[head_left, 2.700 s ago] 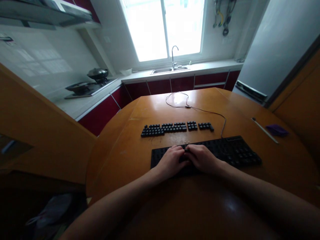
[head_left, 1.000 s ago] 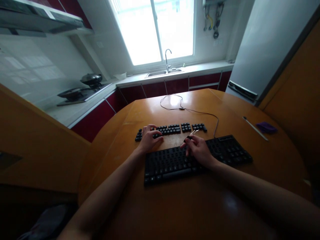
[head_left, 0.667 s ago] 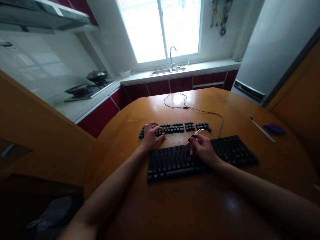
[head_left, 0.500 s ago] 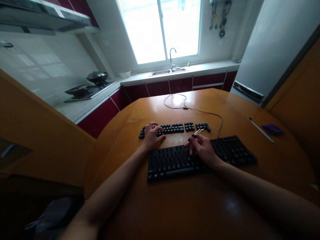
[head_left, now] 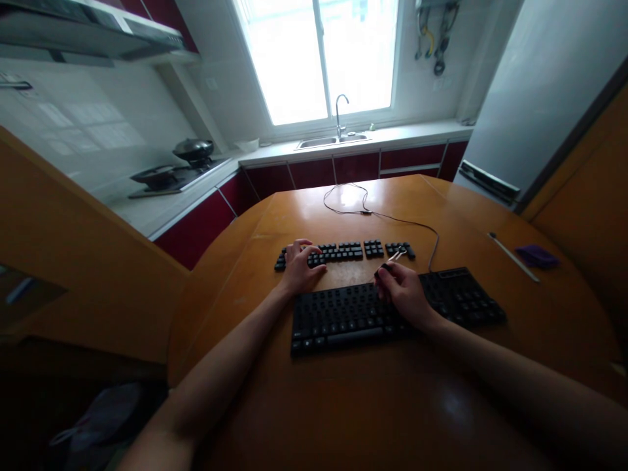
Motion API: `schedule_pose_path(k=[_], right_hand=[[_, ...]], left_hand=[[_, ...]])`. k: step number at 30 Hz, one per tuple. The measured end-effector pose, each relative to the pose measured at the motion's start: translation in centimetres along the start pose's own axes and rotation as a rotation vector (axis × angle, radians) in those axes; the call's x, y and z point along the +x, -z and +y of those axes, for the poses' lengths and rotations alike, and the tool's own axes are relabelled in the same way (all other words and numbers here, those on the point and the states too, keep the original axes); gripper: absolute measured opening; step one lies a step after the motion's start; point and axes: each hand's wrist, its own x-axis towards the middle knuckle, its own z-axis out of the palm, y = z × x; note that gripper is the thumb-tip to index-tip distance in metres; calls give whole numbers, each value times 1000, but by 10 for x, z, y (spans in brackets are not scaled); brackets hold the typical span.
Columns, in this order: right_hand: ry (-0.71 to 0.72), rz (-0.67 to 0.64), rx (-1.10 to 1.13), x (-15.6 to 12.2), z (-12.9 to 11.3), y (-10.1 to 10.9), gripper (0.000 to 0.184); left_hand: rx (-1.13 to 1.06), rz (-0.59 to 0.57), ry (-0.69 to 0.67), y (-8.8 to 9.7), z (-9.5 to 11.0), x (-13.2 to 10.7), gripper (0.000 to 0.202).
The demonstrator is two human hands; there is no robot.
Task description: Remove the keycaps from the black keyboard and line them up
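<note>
A black keyboard (head_left: 343,317) with most of its caps off lies on a round wooden table (head_left: 392,405). Behind it, removed black keycaps (head_left: 350,250) are laid out in rows. My left hand (head_left: 300,267) rests on the left end of those rows, fingers curled over the caps. My right hand (head_left: 403,291) hovers over the keyboard's upper middle, closed on a small keycap puller (head_left: 394,259) whose metal tips point toward the right-hand caps.
The keyboard's thin cable (head_left: 392,216) loops across the far side of the table. A slim brush (head_left: 513,256) and a purple cloth (head_left: 538,255) lie at the right. A kitchen counter with a sink (head_left: 332,139) and a stove (head_left: 167,178) runs behind; a fridge (head_left: 534,98) stands right.
Both hands were together on the keyboard's middle. My left hand has since reached forward to the loose keycaps, and my right hand has lifted with the puller; lately they barely move.
</note>
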Motion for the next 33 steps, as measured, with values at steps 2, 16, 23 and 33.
schedule_pose_path(k=[2, 16, 23, 33], right_hand=[[44, -74, -105, -1, -3, 8, 35], [395, -568, -523, -6, -17, 21, 16], [390, -448, -618, -10, -10, 12, 16], [79, -232, -444, -5, -2, 2, 26]], left_hand=[[-22, 8, -16, 5, 8, 1, 32], [-393, -529, -370, 23, 117, -49, 18], [-332, -466, -302, 13, 121, -51, 18], [-356, -459, -271, 8, 121, -51, 15]])
